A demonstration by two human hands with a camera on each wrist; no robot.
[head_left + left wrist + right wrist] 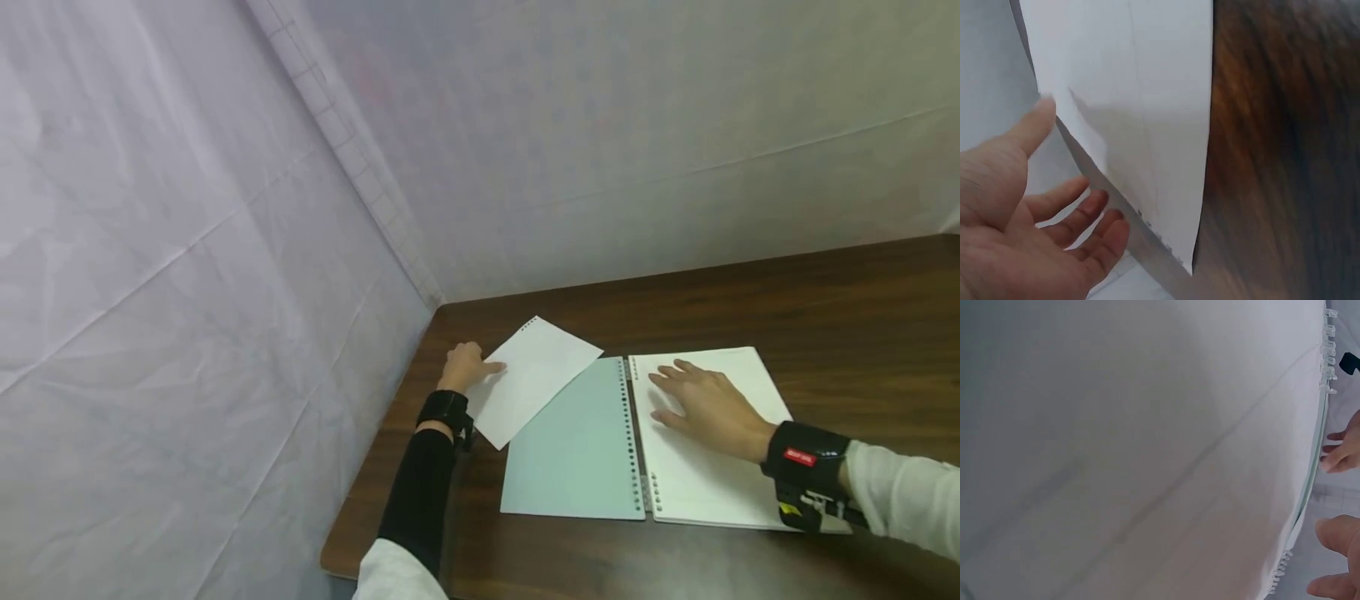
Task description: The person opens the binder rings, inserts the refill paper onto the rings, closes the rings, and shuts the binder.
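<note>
One loose sheet and one open binder are seen on the brown tabletop (825, 308), with two hands.

The loose sheet (534, 379) is touched at its 9 o'clock edge by the left hand (463, 367); its grip is wide, fingers relaxed. The right hand (705, 406) is laid flat on the binder's white page (712, 475), grip wide, at 3 o'clock from the green cover (577, 450). The sheet's punched holes are shown close up only in the left wrist view; both hands are shown together only in the head view.
</note>
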